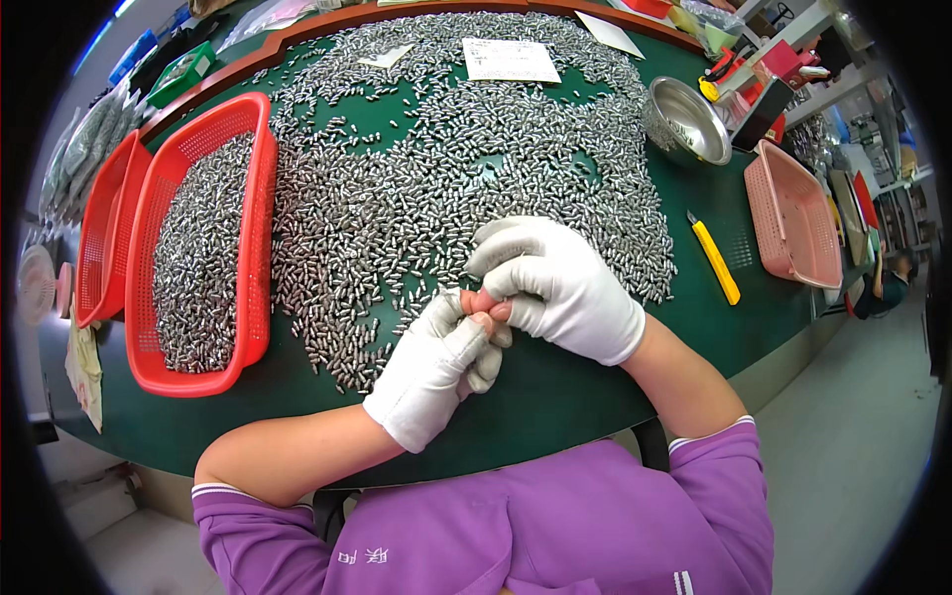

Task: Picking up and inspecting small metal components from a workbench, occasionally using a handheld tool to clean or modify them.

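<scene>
So the left hand [424,365] and right hand [563,290] are both in white gloves with a few bare fingertips poking out, and they meet over the green surface [565,412], roughly mid-way along its near edge. Thumbs and fingers are curled in and pinched tip to tip; honestly can't tell if there's anything between them, the fingers block it.

The small silvery metal pieces [446,183] are everywhere: a big loose spread from right by the hands back toward the far edge, with green patches showing through. There's also a whole heap of them in a red basket [260,213] near the left edge, with a second red basket [102,233] just beside it, further left.

A yellow knife [717,266] lies right of the spread, blade pointing toward the far edge. Past it, by the right edge, sits a pink basket [793,223], and a steel bowl [697,116] is toward the far right corner. White paper [511,61] lies on the pieces near the far edge.
</scene>
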Action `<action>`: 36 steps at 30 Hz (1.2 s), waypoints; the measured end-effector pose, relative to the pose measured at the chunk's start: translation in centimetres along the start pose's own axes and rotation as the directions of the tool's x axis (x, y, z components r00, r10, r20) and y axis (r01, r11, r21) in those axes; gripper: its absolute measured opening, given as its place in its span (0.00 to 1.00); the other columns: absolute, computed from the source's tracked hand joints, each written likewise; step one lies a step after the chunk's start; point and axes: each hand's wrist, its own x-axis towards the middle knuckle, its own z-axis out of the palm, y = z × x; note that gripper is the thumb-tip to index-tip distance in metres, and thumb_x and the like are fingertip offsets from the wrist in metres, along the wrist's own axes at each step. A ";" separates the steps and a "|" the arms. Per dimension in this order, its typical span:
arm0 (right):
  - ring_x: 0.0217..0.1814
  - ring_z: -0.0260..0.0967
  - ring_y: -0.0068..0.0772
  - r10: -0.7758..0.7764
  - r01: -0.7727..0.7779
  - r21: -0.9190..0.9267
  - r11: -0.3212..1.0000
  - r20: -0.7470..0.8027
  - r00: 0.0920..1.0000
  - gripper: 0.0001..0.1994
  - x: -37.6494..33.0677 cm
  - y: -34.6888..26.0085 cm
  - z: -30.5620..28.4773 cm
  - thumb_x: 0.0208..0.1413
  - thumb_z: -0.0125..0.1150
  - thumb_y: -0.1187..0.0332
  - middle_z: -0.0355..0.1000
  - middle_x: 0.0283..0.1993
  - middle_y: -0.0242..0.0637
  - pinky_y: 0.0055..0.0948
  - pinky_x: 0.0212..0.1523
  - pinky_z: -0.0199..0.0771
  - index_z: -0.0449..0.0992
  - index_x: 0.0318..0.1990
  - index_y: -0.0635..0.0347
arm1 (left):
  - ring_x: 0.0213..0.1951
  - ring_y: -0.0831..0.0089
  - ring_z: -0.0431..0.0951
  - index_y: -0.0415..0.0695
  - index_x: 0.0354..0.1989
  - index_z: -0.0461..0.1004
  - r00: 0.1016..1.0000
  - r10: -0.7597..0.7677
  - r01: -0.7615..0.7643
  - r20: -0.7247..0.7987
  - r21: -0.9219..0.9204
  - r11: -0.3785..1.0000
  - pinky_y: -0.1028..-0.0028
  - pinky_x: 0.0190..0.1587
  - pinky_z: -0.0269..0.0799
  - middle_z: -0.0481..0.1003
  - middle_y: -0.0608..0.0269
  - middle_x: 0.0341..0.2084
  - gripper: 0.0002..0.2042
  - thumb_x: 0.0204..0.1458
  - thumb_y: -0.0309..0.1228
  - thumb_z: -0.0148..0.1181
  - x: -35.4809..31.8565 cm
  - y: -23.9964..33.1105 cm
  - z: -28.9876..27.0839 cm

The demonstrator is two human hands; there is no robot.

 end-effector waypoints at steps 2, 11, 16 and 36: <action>0.51 0.71 0.48 -0.017 0.017 0.028 0.999 0.002 1.000 0.09 0.0 -0.1 0.1 0.44 0.68 0.69 0.74 0.41 0.38 0.42 0.50 0.71 0.77 0.33 0.59 | 0.25 0.84 0.66 0.47 0.43 0.66 1.000 0.000 0.000 -0.002 0.012 1.000 0.83 0.29 0.63 0.70 0.68 0.32 0.07 0.63 0.35 0.52 0.0 0.0 0.0; 0.43 0.73 0.47 -0.051 0.049 -0.025 0.998 -0.090 0.995 0.09 0.4 -0.5 -0.2 0.41 0.68 0.74 0.74 0.37 0.39 0.41 0.44 0.74 0.76 0.32 0.60 | 0.25 0.84 0.66 0.46 0.45 0.67 1.000 0.012 -0.012 0.015 0.009 1.000 0.83 0.28 0.62 0.70 0.69 0.31 0.09 0.65 0.37 0.49 0.0 0.0 -0.2; 0.38 0.74 0.48 -0.163 0.162 -0.060 0.985 -0.012 0.986 0.09 0.8 -0.3 -0.4 0.40 0.69 0.73 0.72 0.34 0.39 0.41 0.38 0.75 0.75 0.29 0.59 | 0.25 0.85 0.65 0.46 0.44 0.67 0.999 0.037 -0.037 0.031 -0.005 0.999 0.84 0.28 0.62 0.70 0.70 0.31 0.08 0.65 0.36 0.48 0.0 -0.3 -0.3; 0.50 0.71 0.46 -0.008 -0.035 -0.559 0.828 -0.073 0.997 0.10 0.1 0.9 -0.6 0.36 0.67 0.74 0.74 0.43 0.39 0.40 0.48 0.74 0.79 0.31 0.56 | 0.26 0.81 0.63 0.52 0.42 0.67 0.998 0.031 -0.030 0.058 -0.013 0.999 0.81 0.30 0.59 0.71 0.67 0.34 0.04 0.61 0.33 0.53 0.0 -0.2 -0.4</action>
